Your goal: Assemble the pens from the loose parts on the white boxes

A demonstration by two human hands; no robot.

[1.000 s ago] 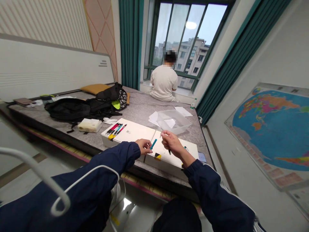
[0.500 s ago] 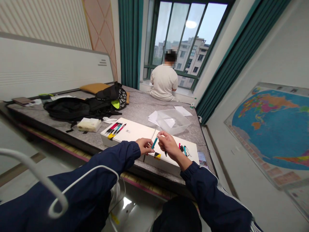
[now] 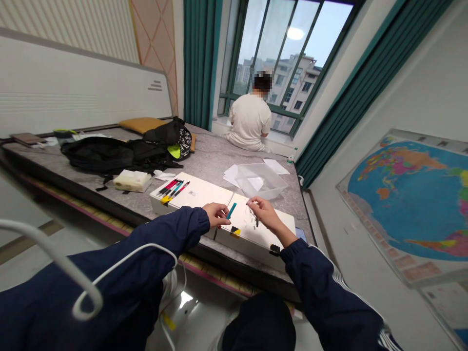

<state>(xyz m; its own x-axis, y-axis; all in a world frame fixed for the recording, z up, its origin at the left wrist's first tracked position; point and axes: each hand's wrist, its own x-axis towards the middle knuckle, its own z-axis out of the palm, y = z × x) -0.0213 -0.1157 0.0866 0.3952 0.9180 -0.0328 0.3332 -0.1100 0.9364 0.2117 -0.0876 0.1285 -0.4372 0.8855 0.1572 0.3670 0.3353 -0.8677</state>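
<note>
My left hand [image 3: 216, 215] pinches a teal pen barrel [image 3: 231, 210], which tilts up to the right above the front of a white box [image 3: 272, 234]. To its right, my right hand [image 3: 266, 213] hovers over the same box with thumb and fingertips together. Whatever is between those fingertips is too small to make out. Several small dark and pale pen parts [image 3: 255, 223] lie beneath my right fingers. On the adjoining white box [image 3: 204, 191], a row of red, black and teal pens [image 3: 172, 188] rests at the left end.
Behind the boxes are a clear plastic bin [image 3: 261, 181] and white paper sheets [image 3: 277, 166]. A tissue pack [image 3: 132, 180] and black backpack [image 3: 109, 152] lie left on the grey bed. A person [image 3: 249, 119] sits by the window; a white cable [image 3: 58, 261] loops at left front.
My right hand has moved right, away from the teal barrel, so the two hands are farther apart. My left hand still holds the barrel. The view has shifted slightly.
</note>
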